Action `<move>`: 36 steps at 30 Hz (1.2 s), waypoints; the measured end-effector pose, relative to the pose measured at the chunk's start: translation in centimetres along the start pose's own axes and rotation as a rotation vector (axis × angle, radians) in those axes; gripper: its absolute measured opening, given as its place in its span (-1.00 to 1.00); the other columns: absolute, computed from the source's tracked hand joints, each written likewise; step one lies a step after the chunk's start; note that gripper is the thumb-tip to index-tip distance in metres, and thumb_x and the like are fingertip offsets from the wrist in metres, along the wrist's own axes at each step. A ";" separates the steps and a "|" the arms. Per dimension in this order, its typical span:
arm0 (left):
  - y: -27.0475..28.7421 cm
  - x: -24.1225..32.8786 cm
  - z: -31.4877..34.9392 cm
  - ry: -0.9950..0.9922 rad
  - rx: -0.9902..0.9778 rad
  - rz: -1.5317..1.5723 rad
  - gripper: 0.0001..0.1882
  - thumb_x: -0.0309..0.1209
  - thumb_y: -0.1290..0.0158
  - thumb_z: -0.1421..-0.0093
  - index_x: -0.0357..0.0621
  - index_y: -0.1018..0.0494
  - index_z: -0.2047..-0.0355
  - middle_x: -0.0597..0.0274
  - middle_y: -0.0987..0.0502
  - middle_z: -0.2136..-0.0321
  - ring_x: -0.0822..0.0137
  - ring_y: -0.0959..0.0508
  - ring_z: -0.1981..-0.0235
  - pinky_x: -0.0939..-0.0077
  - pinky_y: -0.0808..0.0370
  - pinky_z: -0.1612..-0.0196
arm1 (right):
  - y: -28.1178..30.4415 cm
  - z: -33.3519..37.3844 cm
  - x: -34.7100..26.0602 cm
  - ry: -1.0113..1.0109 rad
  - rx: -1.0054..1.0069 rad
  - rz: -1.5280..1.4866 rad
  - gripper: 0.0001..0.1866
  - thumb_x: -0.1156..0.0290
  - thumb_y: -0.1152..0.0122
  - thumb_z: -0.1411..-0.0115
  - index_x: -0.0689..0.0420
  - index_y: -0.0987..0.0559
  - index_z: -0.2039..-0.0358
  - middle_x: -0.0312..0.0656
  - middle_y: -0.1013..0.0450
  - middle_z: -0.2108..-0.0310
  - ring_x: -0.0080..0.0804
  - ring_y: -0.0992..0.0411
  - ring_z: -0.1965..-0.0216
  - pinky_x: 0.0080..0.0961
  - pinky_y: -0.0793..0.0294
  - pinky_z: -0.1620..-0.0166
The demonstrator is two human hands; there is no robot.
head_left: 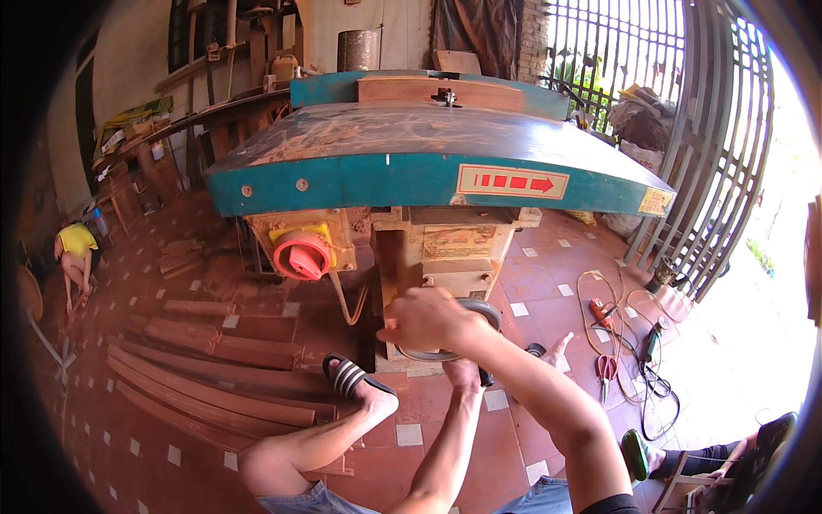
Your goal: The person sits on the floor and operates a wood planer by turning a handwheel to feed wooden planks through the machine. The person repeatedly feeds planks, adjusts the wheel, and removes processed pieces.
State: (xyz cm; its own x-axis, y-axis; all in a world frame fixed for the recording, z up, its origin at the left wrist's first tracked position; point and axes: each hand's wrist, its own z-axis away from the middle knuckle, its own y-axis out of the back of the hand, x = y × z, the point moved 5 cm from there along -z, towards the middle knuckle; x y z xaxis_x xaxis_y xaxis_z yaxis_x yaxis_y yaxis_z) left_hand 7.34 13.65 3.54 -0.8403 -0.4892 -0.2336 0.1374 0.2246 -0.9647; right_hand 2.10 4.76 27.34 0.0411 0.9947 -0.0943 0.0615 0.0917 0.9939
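Curled tight over the round grey metal handwheel (494, 315), just below centre frame, with the right hand (428, 324); against its lower rim with the left hand (462, 374), fingers hidden, impossible to tell whether closed. Counted: one wheel, partly covered; one red rotary knob (301, 255), upper left; two feet (378, 396), flanking. Bounded above by the teal table edge (377, 177); opening rightward onto red tiled floor (544, 278).

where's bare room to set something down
The tabletop, between teal front edge and brown board, looks free; so does floor between machine base and tan cord. Crowded: handwheel, both hands at it; left floor, wooden strips; right floor, power tools, scissors.
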 end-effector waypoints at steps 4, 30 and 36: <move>1.4 0.0 -0.5 0.045 0.002 0.385 -0.51 0.03 0.02 -0.34 -0.07 -0.49 -0.04 0.18 -0.62 0.18 0.04 -0.61 0.12 -0.27 -0.35 -0.24 | -5.3 -4.2 -2.3 0.051 -0.256 0.346 -0.47 -0.18 -0.21 -0.18 0.08 -0.73 0.29 -0.15 -0.66 0.27 -0.17 -0.64 0.21 -0.24 -0.62 0.15; -0.7 10.0 3.0 -0.074 0.145 -0.508 -0.38 0.17 0.03 -0.32 -0.15 -0.52 0.00 0.07 -0.64 0.13 0.17 -0.62 0.08 0.27 -0.52 -0.07 | 1.6 3.1 5.7 -0.122 0.372 -0.525 -0.56 0.04 -0.28 -0.21 0.12 -0.68 0.08 -0.05 -0.63 0.16 -0.16 -0.63 0.14 -0.26 -0.59 0.06; -0.7 -1.1 1.3 -0.068 0.111 -0.058 -0.57 0.01 0.03 -0.32 -0.10 -0.55 0.16 0.18 -0.60 0.24 0.20 -0.58 0.14 0.19 -0.50 -0.09 | -1.5 -2.9 -1.5 -0.064 -0.274 0.322 -0.46 -0.13 -0.24 -0.19 0.12 -0.72 0.16 -0.09 -0.65 0.17 -0.09 -0.61 0.07 -0.18 -0.57 0.00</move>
State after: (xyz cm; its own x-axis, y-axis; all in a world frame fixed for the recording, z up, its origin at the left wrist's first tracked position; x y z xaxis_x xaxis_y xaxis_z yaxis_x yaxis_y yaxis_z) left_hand 8.87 12.94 4.29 -0.8116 -0.5556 -0.1807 0.1494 0.1017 -0.9835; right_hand -0.93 3.22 26.18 0.0769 0.9706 0.2283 -0.2310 -0.2054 0.9510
